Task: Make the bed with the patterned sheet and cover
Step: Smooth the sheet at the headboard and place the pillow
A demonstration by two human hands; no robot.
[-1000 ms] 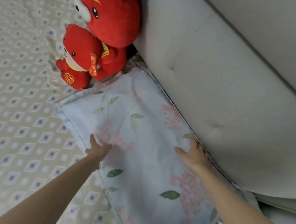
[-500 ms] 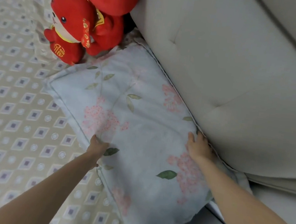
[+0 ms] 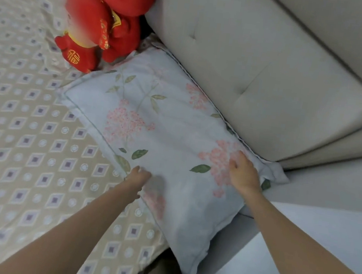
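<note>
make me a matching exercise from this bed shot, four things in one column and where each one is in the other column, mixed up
Things
1. pale blue pillow with pink flower print
2. small red plush toy
3. beige padded headboard
4. tan sheet with diamond pattern

Places
A. spread out flat, under the pillow and the toy
B. upright along the pillow's far long edge
C. lying flat with the right hand resting on it
D. standing at the pillow's far corner

Pairs: 1-C, 2-D, 3-B, 4-A
</note>
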